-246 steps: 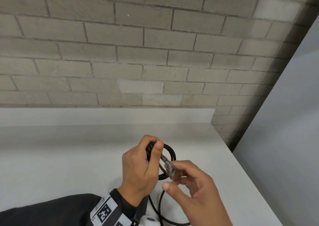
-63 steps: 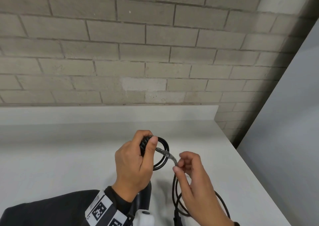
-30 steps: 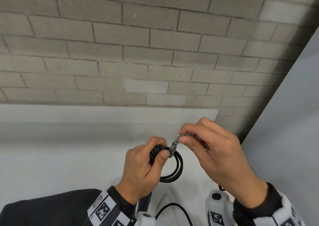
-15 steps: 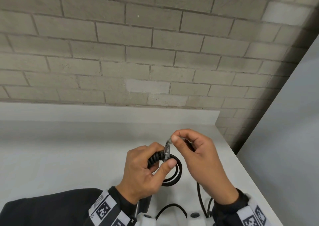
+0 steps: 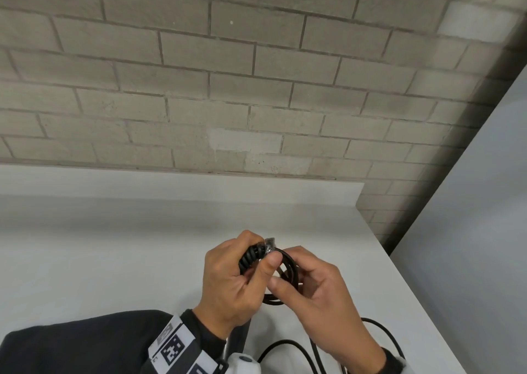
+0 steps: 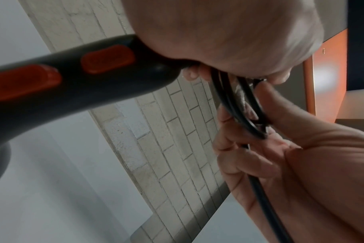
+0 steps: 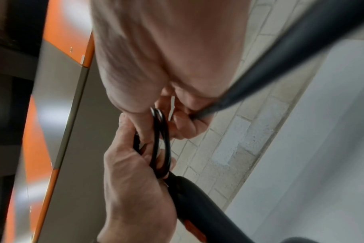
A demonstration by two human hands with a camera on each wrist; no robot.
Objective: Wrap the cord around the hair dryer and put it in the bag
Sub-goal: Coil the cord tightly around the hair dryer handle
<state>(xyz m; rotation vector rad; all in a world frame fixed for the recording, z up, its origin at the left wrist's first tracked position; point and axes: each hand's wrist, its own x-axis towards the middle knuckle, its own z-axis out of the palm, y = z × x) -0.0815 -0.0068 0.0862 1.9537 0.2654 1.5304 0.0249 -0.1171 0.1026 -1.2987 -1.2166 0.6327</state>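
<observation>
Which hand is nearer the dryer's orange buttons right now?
Left. The left hand grips the handle's end just past the orange buttons; the right hand holds the cord loops farther along.

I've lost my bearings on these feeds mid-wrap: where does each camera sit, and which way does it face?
Head: worn on the head, facing forward and down at the white counter and brick wall; shows left hand, right hand, dark sleeves.
Left wrist: under the left hand, looking along it at the hair dryer handle and cord; both hands show.
Right wrist: under the right hand, looking at the cord loops; both hands show.
Shared: all three see the coiled cord; both wrist views see the dryer handle.
</observation>
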